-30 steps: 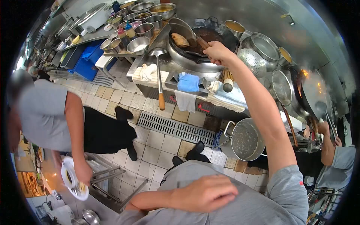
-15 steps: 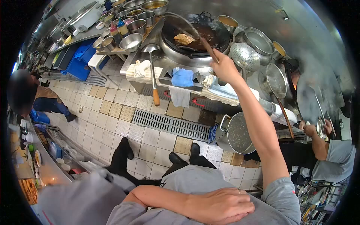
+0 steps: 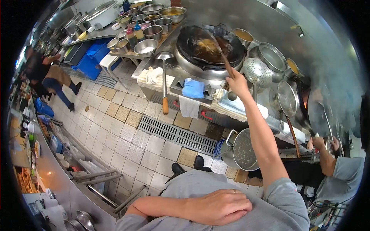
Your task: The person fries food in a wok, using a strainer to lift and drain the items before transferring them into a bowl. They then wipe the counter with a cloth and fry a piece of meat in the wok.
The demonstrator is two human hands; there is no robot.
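Observation:
My right hand (image 3: 236, 82) reaches out to the stove and is shut on the wooden handle of a long ladle (image 3: 225, 61). The ladle's head lies in a large dark wok (image 3: 210, 46), over a piece of golden food (image 3: 206, 45) in brown sauce. My left hand (image 3: 219, 206) rests flat on my grey shirt at the waist, fingers loosely apart, holding nothing. It wears a ring.
A second ladle (image 3: 164, 77) lies across the stove edge beside a blue cloth (image 3: 192, 87) and a white cloth (image 3: 153, 74). Metal bowls (image 3: 150, 29) stand at the left, a strainer (image 3: 257, 72) and a floor pot (image 3: 244, 151) at the right. A co-worker (image 3: 333, 169) handles another wok; a person (image 3: 50, 77) walks far left.
My right hand has slid back down the ladle handle, toward the stove's front edge. The person carrying a plate at my left has passed out of view. My left hand has stayed put.

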